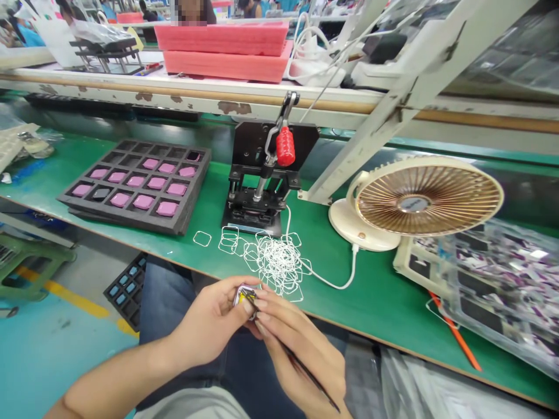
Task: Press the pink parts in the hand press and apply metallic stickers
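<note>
Left hand (209, 326) is curling closed around a small square metal-framed part (243, 297) with a yellow patch, while right hand (301, 358) is half closed, pinching slim black tweezers (314, 381) against it. Just beyond, thin white square loops (277, 262) are lying tangled on a green bench (371, 302) beside a black hand press with a red grip (285, 146). Farther left, a black foam tray (135, 152) is holding pink squares (144, 201) in roughly half its pockets.

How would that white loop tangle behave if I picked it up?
The tangle would probably feel very light, its loops being thin. They hold their rounded-square shape, so likely springy, not limp. Being interlaced, they'd probably lift as one clump.
</note>
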Motion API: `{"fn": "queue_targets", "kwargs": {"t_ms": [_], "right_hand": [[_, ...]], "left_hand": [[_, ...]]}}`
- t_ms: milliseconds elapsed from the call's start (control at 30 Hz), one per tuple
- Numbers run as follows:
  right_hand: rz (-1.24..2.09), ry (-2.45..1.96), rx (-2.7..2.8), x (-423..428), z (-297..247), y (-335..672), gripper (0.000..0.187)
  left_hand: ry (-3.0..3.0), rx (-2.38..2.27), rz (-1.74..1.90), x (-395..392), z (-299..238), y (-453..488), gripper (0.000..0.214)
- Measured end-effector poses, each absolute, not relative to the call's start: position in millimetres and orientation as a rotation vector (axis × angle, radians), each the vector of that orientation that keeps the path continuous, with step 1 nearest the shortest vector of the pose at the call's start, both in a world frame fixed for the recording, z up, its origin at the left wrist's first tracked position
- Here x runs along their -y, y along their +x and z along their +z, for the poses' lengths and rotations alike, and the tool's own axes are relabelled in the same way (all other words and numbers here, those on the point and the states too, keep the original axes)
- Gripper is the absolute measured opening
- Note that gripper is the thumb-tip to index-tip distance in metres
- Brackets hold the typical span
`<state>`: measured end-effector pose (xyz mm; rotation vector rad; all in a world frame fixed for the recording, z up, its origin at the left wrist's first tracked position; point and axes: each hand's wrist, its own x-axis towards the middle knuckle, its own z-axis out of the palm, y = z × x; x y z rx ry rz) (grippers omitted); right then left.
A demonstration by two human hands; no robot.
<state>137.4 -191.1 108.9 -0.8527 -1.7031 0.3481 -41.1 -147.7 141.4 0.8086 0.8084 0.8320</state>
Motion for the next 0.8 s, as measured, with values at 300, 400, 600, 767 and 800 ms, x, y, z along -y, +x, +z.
{"fn": "queue_targets", "kwargs": {"t_ms": [300,400,600,767,800], "right_hand": [[0.329,-0.802,1.816,191,92,142,0.055],[0.318,-0.786,1.789,190,89,139,0.054],[0.268,-0.846,1.679,188,85,131,0.055],[0.187,-0.987,1.439,184,83,130,0.051],[0.160,-1.016,1.376,180,84,130,0.048]], "left_hand": [[0.861,-0.880,0.865,147,136,-41,0.040],[0.813,-0.877,0.864,147,133,-42,0.041],[0.605,-0.749,0.830,145,129,-43,0.043],[0.419,-0.686,0.836,127,127,-39,0.033],[0.417,-0.696,0.858,123,126,-38,0.034]]}}
